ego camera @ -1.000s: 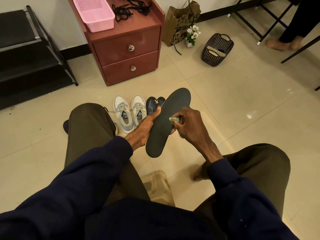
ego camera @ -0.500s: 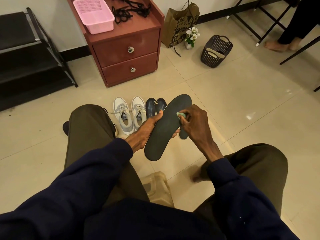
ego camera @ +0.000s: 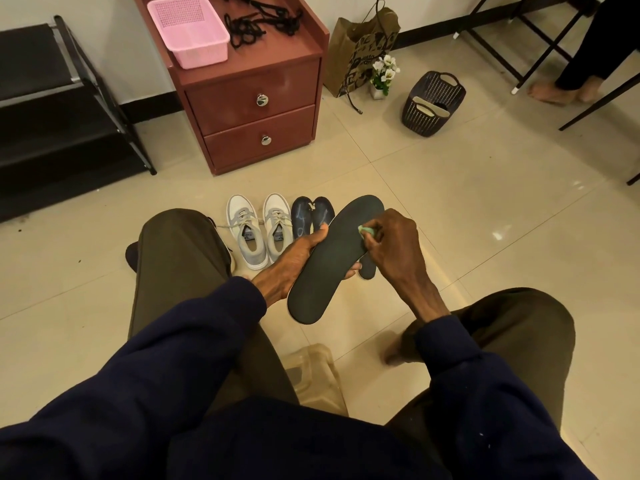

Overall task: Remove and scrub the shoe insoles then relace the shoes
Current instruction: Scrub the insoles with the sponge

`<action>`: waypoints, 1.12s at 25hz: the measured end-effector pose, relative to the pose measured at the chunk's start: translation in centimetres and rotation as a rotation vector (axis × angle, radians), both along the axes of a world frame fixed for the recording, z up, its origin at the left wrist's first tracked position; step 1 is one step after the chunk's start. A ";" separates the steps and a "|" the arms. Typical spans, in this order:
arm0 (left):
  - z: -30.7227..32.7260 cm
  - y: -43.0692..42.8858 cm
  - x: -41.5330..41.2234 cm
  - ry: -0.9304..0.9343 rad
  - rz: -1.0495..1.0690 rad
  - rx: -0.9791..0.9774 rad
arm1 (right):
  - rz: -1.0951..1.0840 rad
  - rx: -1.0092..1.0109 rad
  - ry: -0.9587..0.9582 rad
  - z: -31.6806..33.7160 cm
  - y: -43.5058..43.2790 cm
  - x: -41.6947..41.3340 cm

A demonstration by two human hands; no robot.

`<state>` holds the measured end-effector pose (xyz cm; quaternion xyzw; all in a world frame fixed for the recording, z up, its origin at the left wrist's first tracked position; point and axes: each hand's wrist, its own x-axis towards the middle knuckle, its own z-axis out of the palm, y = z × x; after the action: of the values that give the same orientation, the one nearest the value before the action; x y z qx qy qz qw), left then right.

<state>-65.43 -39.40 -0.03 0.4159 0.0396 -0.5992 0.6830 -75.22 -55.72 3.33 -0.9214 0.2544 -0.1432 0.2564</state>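
Observation:
My left hand [ego camera: 294,263] grips a long black insole [ego camera: 332,261] from its left edge, holding it above the floor between my knees. My right hand [ego camera: 394,244] pinches a small pale green scrubber [ego camera: 366,231] against the insole's upper right part. A second dark insole [ego camera: 369,270] shows partly beneath the held one. On the floor behind stand a pair of grey-white laced sneakers [ego camera: 258,230] and a pair of dark blue shoes [ego camera: 311,214]. Black laces [ego camera: 256,24] lie tangled on the red cabinet top.
A red two-drawer cabinet [ego camera: 252,109] with a pink basket [ego camera: 188,29] stands ahead. A black shoe rack [ego camera: 52,109] is at left. A paper bag [ego camera: 360,46], small flowers [ego camera: 382,76] and a dark basket [ego camera: 433,102] holding pale insoles sit at right. Another person's feet [ego camera: 557,91] are far right. A translucent stool [ego camera: 315,379] is under me.
My right hand has slid the scrubber up the insole from its middle toward the toe end. The left hand keeps its grip; the insole has shifted slightly.

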 end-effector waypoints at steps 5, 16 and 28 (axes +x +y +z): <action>-0.6 0.1 0.2 -0.066 0.061 0.086 | 0.304 0.186 0.017 1.3 2.8 -0.7; 0.0 0.1 0.1 0.038 0.050 0.012 | 0.082 0.101 -0.062 0.4 0.3 -0.8; 0.4 0.0 -0.3 0.029 -0.004 0.010 | 0.074 0.054 -0.070 -0.1 0.2 -0.3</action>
<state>-65.75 -39.38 0.34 0.4107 0.0516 -0.6061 0.6792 -75.48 -55.54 3.24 -0.9174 0.2148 -0.1590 0.2951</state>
